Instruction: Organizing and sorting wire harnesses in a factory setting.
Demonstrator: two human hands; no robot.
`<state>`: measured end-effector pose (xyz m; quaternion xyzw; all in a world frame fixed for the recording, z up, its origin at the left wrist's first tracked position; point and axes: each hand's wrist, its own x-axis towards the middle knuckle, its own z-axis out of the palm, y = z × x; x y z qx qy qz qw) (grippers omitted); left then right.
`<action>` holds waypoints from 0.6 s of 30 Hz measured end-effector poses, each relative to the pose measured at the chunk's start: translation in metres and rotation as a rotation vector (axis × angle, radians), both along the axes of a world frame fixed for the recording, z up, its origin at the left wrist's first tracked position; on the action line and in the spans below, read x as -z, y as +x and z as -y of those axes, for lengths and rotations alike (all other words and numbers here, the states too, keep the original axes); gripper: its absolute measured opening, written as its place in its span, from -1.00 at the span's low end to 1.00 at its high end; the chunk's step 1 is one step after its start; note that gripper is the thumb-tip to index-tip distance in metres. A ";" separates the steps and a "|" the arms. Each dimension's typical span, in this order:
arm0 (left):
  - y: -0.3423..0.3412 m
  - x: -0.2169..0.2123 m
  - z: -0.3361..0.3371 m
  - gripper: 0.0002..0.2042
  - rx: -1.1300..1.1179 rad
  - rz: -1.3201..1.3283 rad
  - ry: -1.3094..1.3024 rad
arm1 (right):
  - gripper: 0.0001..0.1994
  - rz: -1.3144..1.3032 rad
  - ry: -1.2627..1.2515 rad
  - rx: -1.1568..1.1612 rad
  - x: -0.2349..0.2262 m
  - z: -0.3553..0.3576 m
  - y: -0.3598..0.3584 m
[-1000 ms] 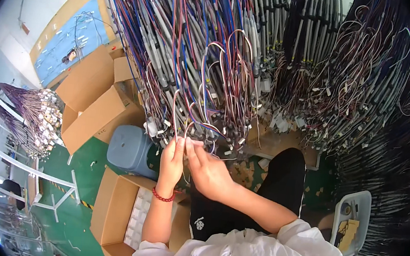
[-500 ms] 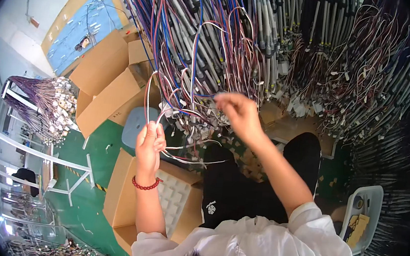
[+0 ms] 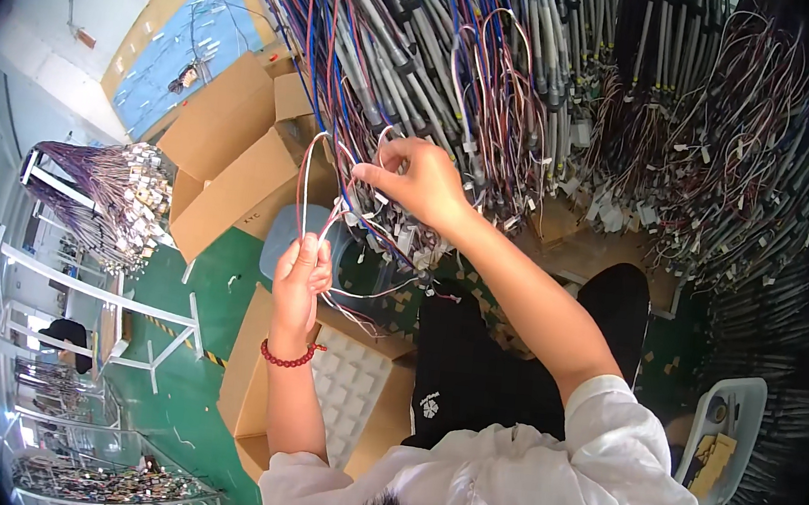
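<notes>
Within left grip [image 3: 302, 273], slender looped wires [image 3: 306, 188]

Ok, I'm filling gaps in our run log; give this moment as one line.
left hand: holding wires | right hand: at hanging bundle, grip unclear | box: open, white insert inside

Thin wires [image 3: 306, 183] are looping at a hanging cable bundle's [image 3: 417, 81] edge
White and reddish, they are running through the left hand [image 3: 303, 276], loose ends trailing rightward.
</notes>
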<state>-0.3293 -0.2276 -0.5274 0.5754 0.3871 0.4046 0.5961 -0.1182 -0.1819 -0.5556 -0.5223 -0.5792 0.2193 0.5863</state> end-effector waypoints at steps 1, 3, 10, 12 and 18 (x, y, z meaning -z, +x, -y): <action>0.001 0.002 -0.001 -0.70 -0.002 0.000 -0.003 | -0.71 -0.109 -0.052 -0.100 0.003 -0.001 0.000; 0.006 0.004 -0.007 -0.70 -0.072 0.002 0.023 | -0.80 -0.463 0.039 -0.236 0.019 -0.006 0.001; -0.011 0.013 -0.030 -0.71 -0.148 0.007 0.088 | -0.76 -0.716 0.040 -0.138 0.059 0.037 0.052; 0.005 0.012 -0.027 -0.71 -0.130 -0.044 0.115 | -0.70 -0.562 0.023 -0.023 0.076 0.057 0.038; 0.039 0.025 -0.017 -0.75 0.077 -0.443 0.405 | -0.82 -0.004 0.169 -0.010 0.073 0.094 -0.042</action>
